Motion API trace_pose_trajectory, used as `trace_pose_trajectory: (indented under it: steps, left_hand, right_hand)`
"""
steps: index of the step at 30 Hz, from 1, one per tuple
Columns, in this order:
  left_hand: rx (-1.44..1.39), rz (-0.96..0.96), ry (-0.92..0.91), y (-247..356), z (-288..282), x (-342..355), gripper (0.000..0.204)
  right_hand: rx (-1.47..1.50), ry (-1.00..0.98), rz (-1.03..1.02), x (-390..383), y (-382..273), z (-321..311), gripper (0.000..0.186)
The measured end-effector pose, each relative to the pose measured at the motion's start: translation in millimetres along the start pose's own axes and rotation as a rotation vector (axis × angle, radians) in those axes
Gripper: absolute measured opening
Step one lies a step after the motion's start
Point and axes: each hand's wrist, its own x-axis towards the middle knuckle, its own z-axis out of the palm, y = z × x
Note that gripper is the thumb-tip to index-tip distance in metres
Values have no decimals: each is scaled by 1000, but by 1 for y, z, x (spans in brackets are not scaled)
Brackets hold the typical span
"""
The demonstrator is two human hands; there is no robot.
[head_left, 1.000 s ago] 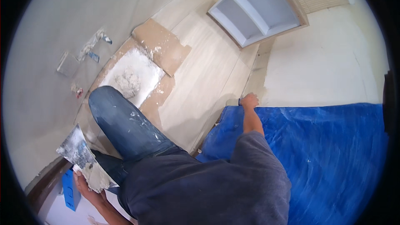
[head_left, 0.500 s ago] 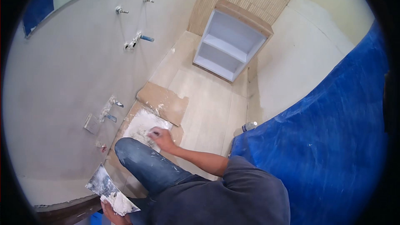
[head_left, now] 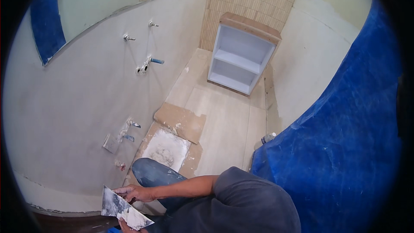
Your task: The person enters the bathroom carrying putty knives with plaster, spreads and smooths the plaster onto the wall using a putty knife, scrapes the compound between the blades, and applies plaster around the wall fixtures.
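My left hand (head_left: 125, 228) grips the lower edge of a flat metal plasterer's plate (head_left: 113, 205), held tilted at the lower left. A lump of wet white plaster (head_left: 133, 218) lies on its lower part, and white smears cover the rest. My right hand (head_left: 137, 193) is at the plate's upper edge with its fingers bent closed; what they hold, if anything, is hidden. Past my raised knee (head_left: 155, 171), a heap of white powder (head_left: 166, 149) lies on a pale sheet over brown cardboard (head_left: 181, 121) on the floor.
Pipe stubs (head_left: 156, 61) and a small plate (head_left: 111, 143) stick out of the left wall. A white two-shelf cabinet (head_left: 237, 62) with a wooden edge stands at the far end. Blue plastic sheeting (head_left: 336, 146) hangs on the right, beside a small bottle (head_left: 268, 138).
My right hand has moved from the white powder back and left to the plate. My left hand still holds the plate with the plaster. The whole view has shifted slightly.
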Motion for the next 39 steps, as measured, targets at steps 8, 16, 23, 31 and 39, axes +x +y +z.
trace_pose_trajectory:
  steps: [8, 16, 23, 31, 39]
  left_hand:
    - [-235, -218, 1, 28, 27, -4, 55]
    - [14, -211, 206, 72, 80, -36, 46]
    - [-8, -206, 143, 65, 75, -35, 49]
    - [41, -183, 80, 70, 79, -39, 50]
    - [55, -147, -10, 52, 45, -43, 50]
  right_hand:
    - [214, 104, 79, -10, 10, 5, 68]
    - [-192, 259, 5, -12, 50, -15, 41]
    - [-261, 394, -112, -15, 47, 0, 35]
    - [-96, 363, -64, -11, 55, -5, 30]
    - [353, 687, 24, 5, 29, -27, 26]
